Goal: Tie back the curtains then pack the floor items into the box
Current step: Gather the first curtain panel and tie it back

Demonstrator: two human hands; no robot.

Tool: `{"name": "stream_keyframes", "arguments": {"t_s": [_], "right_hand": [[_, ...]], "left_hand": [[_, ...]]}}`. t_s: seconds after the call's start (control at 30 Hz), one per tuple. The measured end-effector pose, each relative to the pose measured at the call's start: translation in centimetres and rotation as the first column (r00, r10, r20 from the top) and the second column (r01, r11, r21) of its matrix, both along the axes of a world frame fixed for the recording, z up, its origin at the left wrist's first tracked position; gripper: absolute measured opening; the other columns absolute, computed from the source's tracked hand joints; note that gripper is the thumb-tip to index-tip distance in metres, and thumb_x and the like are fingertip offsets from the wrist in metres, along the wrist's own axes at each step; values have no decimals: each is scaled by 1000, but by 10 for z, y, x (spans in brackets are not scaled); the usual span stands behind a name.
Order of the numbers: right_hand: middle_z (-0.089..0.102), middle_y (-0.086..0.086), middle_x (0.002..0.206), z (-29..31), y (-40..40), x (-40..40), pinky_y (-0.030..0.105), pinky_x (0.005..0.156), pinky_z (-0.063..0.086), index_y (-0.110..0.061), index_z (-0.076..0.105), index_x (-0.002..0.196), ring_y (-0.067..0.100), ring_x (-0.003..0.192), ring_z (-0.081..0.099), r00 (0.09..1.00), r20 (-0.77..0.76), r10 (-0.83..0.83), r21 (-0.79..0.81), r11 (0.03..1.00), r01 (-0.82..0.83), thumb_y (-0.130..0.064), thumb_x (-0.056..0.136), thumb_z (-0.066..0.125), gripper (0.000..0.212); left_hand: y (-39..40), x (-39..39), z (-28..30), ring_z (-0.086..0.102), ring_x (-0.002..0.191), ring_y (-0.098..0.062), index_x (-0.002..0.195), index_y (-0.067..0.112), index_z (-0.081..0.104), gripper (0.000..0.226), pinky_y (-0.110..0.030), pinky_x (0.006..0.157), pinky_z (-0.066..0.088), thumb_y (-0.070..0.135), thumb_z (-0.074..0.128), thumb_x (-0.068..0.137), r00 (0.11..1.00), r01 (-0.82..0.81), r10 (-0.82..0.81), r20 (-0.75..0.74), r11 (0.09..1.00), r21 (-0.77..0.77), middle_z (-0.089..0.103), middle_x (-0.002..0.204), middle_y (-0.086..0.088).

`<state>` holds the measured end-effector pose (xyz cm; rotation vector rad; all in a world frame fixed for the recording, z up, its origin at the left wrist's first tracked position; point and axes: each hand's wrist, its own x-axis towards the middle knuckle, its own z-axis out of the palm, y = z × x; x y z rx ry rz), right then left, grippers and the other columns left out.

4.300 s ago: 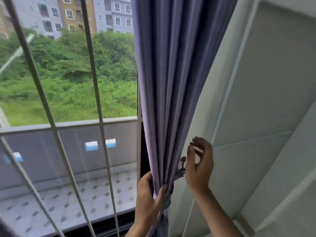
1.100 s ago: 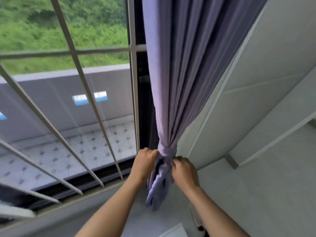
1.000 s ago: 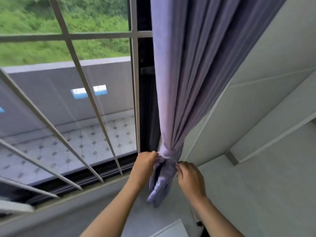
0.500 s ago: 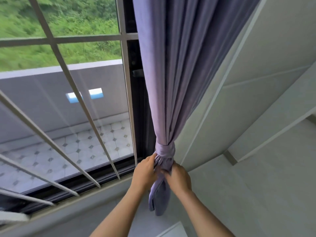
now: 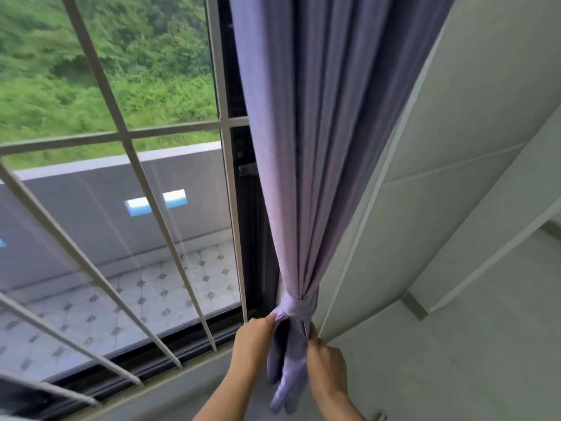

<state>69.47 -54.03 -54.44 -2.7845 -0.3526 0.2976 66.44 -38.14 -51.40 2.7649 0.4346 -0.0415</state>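
Both hands have spread apart since half a second ago, pulling the knot tighter. My left hand (image 5: 255, 335) pinches the fabric at the knot's left edge; my right hand (image 5: 326, 361) grips the hanging tail just below it. Long pleated purple fabric curtain (image 5: 306, 147) hangs between the white-barred window (image 5: 127, 165) and the pale wall (image 5: 440, 208), bunched low. Soft, light, slightly slippery cloth: best held close to the knot (image 5: 299, 306), not the loose end.

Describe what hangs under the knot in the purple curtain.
Under the knot, the curtain's loose tail hangs between left hand and right hand. Its far side is hidden.
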Motion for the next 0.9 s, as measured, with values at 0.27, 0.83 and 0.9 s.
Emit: {"name": "stream_keyframes", "arguments": {"t_s": [0.27,0.83,0.9], "right_hand": [[67,6,111,77,-6,14,34,78,52,-12,54,126,27,98,65,942,330,-70,281,959,-27,-32,79,51,51],[64,2,100,211,43,36,32,64,53,-15,59,108,21,83,62,715,699,1,414,815,-405,-17,92,59,16],[66,4,94,209,44,40,33,64,53,-13,62,104,24,83,61,735,678,23,394,833,-390,-10,87,64,17]], "left_hand": [[-21,-21,50,58,83,-19,111,23,46,25,-29,64,44,27,48,87,912,25,128,389,931,-364,57,106,5],[3,8,162,60,69,-21,103,22,38,20,-39,55,50,24,55,94,681,-25,251,688,947,-320,63,85,-2],[7,6,161,51,54,-27,94,22,32,13,-37,44,40,13,42,96,684,33,215,697,945,-324,54,66,-6]]}}
